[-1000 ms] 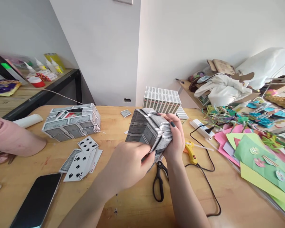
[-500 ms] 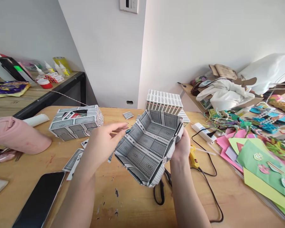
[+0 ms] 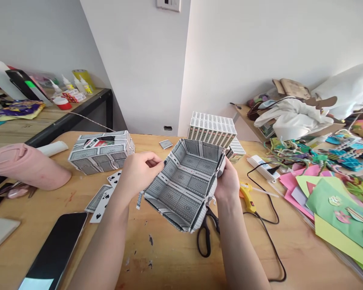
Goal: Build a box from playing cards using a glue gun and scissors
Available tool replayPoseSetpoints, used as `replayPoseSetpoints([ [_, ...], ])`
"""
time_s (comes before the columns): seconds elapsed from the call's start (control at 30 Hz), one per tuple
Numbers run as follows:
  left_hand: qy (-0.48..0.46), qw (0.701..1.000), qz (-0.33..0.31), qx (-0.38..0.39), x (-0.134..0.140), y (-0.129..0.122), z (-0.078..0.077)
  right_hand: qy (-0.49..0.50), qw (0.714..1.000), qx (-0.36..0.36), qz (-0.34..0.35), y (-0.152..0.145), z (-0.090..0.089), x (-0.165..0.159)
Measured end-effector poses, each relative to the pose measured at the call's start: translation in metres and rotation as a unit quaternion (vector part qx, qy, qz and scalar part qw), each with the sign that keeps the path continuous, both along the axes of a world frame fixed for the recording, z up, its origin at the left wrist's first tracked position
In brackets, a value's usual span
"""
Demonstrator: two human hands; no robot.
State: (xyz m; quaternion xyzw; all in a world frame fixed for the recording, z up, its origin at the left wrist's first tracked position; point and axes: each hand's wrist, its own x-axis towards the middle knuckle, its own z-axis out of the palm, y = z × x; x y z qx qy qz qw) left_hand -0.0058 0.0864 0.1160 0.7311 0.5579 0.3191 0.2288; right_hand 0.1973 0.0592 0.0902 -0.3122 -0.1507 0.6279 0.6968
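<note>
"At the centre of the frame, what do you have?"

"An open box (image 3: 184, 187) faced with grey-patterned cards, held above the wooden surface (image 3: 169, 266) and tilted so that I look into it. My right hand (image 3: 229, 183) grips its right side, the fingers mostly hidden behind the wall."

"And your left hand (image 3: 140, 171)?"

"Its fingers are curled and the thumb is at the box's left rim. I cannot tell whether they pinch the wall or merely touch it."

"What lies left of you?"

"Beyond my left wrist, toward the upper left, sits a second box (image 3: 101, 157) in the same grey pattern, with cards showing through the opening in its top. Loose playing cards (image 3: 99, 207) lie partly behind my forearm, and a black phone (image 3: 56, 241) rests at the lower left, with a pink roll (image 3: 45, 167) above it."

"And to the right?"

"Black-handled scissors (image 3: 208, 242) lie just below the open box. A yellow glue gun (image 3: 248, 198) rests right of my right hand, near a white power strip (image 3: 261, 166). Coloured paper (image 3: 339, 209) spreads along the right edge, and behind the open box stands a row of card packs (image 3: 212, 129)."
</note>
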Motion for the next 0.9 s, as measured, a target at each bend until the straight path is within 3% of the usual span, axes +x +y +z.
replayPoseSetpoints([
  [0.27,0.040,0.996,0.066,0.043,-0.016,0.012,-0.005,-0.004,0.987,-0.062,0.145,0.004,-0.013,-0.001],
  [0.47,0.160,0.980,0.114,0.011,-0.021,0.025,-0.019,-0.043,0.982,-0.101,0.152,0.019,-0.036,-0.003],
  [0.57,0.220,0.971,0.093,-0.029,-0.019,0.032,-0.030,-0.090,0.976,-0.118,0.160,0.024,-0.050,-0.005],
  [0.77,0.336,0.936,0.017,-0.103,-0.021,0.038,-0.046,-0.259,0.952,-0.070,0.148,0.025,-0.072,-0.011],
  [0.83,0.317,0.936,-0.019,-0.150,-0.024,0.039,-0.048,-0.327,0.931,-0.080,0.139,0.025,-0.076,-0.011],
  [0.9,0.273,0.943,-0.024,-0.187,-0.026,0.040,-0.051,-0.442,0.885,-0.082,0.121,0.024,-0.080,-0.011],
])
